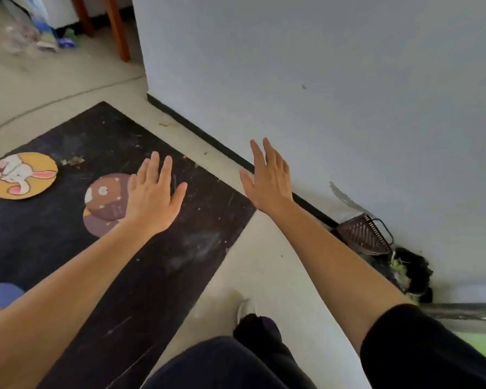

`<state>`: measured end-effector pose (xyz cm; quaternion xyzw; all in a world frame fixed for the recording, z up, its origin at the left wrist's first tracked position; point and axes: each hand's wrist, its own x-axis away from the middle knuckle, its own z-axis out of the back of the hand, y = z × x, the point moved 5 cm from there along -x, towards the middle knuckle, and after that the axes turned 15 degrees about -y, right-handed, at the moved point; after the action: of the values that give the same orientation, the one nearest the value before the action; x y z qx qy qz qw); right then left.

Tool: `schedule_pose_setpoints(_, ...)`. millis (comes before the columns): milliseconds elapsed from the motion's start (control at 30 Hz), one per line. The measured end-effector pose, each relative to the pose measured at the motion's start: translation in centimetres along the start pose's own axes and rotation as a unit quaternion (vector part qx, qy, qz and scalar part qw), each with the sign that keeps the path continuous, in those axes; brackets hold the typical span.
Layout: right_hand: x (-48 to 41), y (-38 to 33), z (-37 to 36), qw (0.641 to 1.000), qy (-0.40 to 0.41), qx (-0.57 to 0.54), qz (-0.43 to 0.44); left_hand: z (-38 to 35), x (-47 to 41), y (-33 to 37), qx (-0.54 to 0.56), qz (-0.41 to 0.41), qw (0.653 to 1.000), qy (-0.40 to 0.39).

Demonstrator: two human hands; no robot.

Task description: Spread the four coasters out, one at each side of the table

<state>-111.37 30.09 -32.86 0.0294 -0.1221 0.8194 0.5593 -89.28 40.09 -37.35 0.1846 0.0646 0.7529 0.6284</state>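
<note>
Hovering over the black table point(180, 265), both of your hands are spread flat with fingers extended and nothing in either of them. Your left hand point(152, 197) is above the tabletop, palm down, and it covers the right edge of the brown bear coaster point(105, 196); whether your palm actually touches that coaster I cannot tell from this angle. The bear coaster lies partly on top of a purple coaster point(97, 224), whose lower rim peeks out beneath it, so those two overlap. Further left on the table, well apart from that pair, sits the yellow rabbit coaster point(21, 175), lying flat by itself. At the left frame edge, near your left forearm, you can see part of a blue coaster point(2, 294), cut off by the frame and your arm. Your right hand point(267, 181) is off the table altogether, open, held above the pale floor point(253, 248) between the table's corner and the wall point(320, 80), with the dark skirting board point(230, 153) running behind it. Down by the wall to your right there is a brown dustpan point(362, 235) resting beside a dark heap of rubbish point(410, 270).
</note>
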Motion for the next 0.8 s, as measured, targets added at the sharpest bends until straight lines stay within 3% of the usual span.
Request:
schedule_pose_setpoints(100, -5.3, -3.7, -2.5, 0.997, -0.036, 0.005, 0.068, -1.8, 0.2, -4.2, 0.079, 0.086, 0.993, -0.006)
schedule_pose_setpoints(200, -10.4, -7.9, -5.8, 0.986, -0.084, -0.006, 0.143, -4.9, 0.3, -8.6, 0.183, 0.208, 0.96, -0.036)
schedule_pose_setpoints(267, -13.5, -11.0, -8.3, 0.974, -0.115, -0.007, 0.195, -6.9, 0.7, -11.2, 0.253, 0.297, 0.92, -0.042)
schedule_pose_setpoints(400, -17.9, -15.9, -13.2, 0.941, -0.202, -0.024, 0.271, -9.5, 1.1, -14.3, 0.367, 0.398, 0.841, -0.008)
schedule_pose_setpoints(533, -20.4, -19.6, -18.4, 0.888, -0.337, -0.055, 0.307, -12.1, 1.1, -15.4, 0.543, 0.498, 0.674, 0.051)
schedule_pose_setpoints(600, -21.3, -20.9, -20.8, 0.87, -0.392, -0.067, 0.292, -13.3, 0.2, -15.9, 0.595, 0.517, 0.609, 0.084)
schedule_pose_setpoints(700, -22.2, -22.3, -23.1, 0.868, -0.417, -0.093, 0.253, -14.5, -0.6, -16.5, 0.612, 0.548, 0.556, 0.125)
schedule_pose_setpoints(800, -23.0, -22.9, -24.6, 0.871, -0.413, -0.119, 0.236, -15.5, -0.7, -17.0, 0.596, 0.572, 0.548, 0.129)
